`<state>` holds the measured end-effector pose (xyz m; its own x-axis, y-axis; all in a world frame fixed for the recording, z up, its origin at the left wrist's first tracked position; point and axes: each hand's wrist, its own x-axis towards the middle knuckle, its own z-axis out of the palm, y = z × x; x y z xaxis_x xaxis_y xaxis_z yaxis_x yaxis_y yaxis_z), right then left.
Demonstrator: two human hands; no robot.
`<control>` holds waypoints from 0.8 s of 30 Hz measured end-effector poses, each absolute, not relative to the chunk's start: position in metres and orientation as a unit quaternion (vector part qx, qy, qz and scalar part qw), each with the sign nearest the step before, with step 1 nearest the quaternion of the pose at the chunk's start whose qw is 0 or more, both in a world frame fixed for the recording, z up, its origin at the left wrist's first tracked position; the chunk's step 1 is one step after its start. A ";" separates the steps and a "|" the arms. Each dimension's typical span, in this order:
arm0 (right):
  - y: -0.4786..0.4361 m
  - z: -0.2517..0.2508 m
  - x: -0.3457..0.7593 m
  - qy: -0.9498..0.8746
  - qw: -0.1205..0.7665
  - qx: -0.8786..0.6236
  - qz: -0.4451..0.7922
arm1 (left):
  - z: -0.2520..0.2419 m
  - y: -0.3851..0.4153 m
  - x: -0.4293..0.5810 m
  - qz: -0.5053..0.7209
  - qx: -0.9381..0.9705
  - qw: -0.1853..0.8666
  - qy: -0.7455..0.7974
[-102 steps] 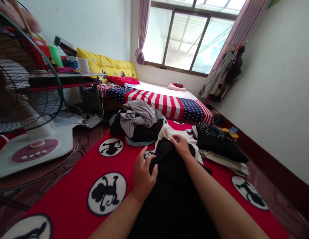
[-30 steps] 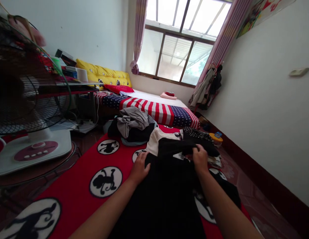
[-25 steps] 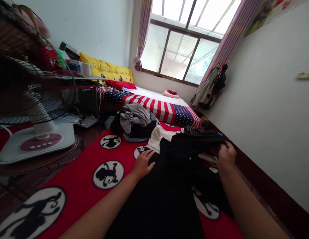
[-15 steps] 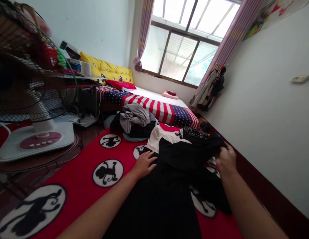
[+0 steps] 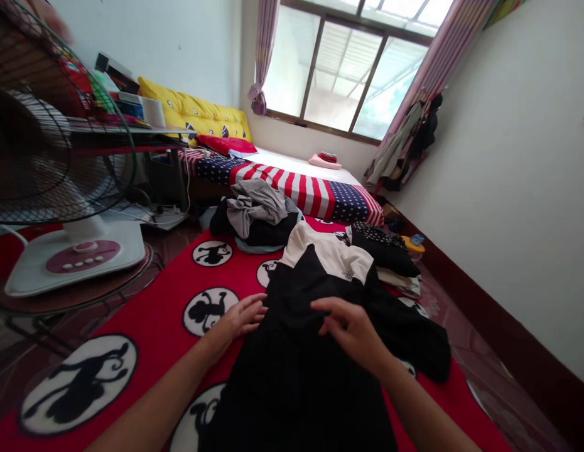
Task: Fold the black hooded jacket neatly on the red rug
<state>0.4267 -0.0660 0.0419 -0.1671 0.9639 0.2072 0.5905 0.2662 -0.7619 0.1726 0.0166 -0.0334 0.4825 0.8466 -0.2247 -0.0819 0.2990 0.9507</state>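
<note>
One garment (image 5: 292, 376): blk body, white yoke (image 5: 327, 248), laid long on red cloth (image 5: 160, 301); sleeve (image 5: 414, 339) out to R.
L hand (image 5: 240, 319): fingers loosely spread by garment's L edge, no grip seen.
R hand (image 5: 351, 326): fingers half-curled, thumb apart, over mid-body; nothing held, contact can't tell.
Creases: faint, mid-body; prob. best w/ flat palms, light outward strokes.
Yoke: likely shifts if sleeve tugged; steady w/ L hand.

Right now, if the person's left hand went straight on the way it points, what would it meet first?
Most likely the black-and-white garment: its left edge lies beside the left hand, though whether they already touch is unclear.
</note>
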 end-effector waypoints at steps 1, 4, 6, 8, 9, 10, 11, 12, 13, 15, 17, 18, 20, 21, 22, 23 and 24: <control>-0.048 0.037 0.435 -0.674 0.384 -0.578 0.254 | -0.036 0.015 0.174 0.332 0.513 0.689 0.390; 0.011 0.030 0.453 -0.590 0.407 -0.660 0.224 | -0.041 0.013 0.181 0.333 0.573 0.644 0.382; 0.045 0.028 0.455 -0.590 0.363 -0.691 0.207 | -0.042 0.011 0.184 0.323 0.607 0.621 0.376; 0.071 0.025 0.451 -0.623 0.293 -0.705 0.171 | -0.040 0.008 0.185 0.311 0.638 0.597 0.374; 0.082 0.023 0.447 -0.639 0.260 -0.707 0.153 | -0.038 0.006 0.184 0.308 0.651 0.583 0.375; 0.091 0.020 0.444 -0.653 0.231 -0.707 0.141 | -0.036 0.005 0.184 0.307 0.664 0.570 0.375; 0.099 0.018 0.441 -0.662 0.209 -0.706 0.138 | -0.033 0.004 0.185 0.306 0.676 0.557 0.373; 0.107 0.015 0.439 -0.667 0.194 -0.705 0.141 | -0.031 0.003 0.185 0.303 0.689 0.543 0.372; 0.113 0.012 0.437 -0.670 0.184 -0.704 0.146 | -0.028 0.003 0.185 0.297 0.704 0.527 0.373; 0.124 0.007 0.438 -0.674 0.161 -0.704 0.154 | -0.025 0.002 0.186 0.275 0.733 0.489 0.384; 0.133 0.005 0.441 -0.674 0.147 -0.706 0.160 | -0.022 -0.001 0.184 0.258 0.748 0.455 0.409; 0.136 0.004 0.443 -0.673 0.146 -0.707 0.161 | -0.021 -0.004 0.183 0.254 0.748 0.447 0.419; 0.142 0.005 0.447 -0.670 0.156 -0.708 0.159 | -0.020 -0.011 0.176 0.245 0.740 0.457 0.430; 0.144 0.005 0.449 -0.668 0.165 -0.709 0.156 | -0.020 -0.015 0.172 0.238 0.731 0.472 0.431; 0.146 0.005 0.449 -0.666 0.176 -0.709 0.153 | -0.020 -0.019 0.168 0.234 0.720 0.491 0.432; 0.148 0.005 0.449 -0.663 0.187 -0.709 0.150 | -0.020 -0.023 0.164 0.234 0.703 0.514 0.432; 0.149 0.004 0.448 -0.661 0.196 -0.708 0.150 | -0.020 -0.027 0.160 0.241 0.677 0.544 0.432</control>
<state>0.4481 0.1487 0.0037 0.0806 0.9957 0.0468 0.8783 -0.0487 -0.4755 0.1599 -0.0267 -0.0204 0.5100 0.8479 -0.1447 0.3237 -0.0333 0.9456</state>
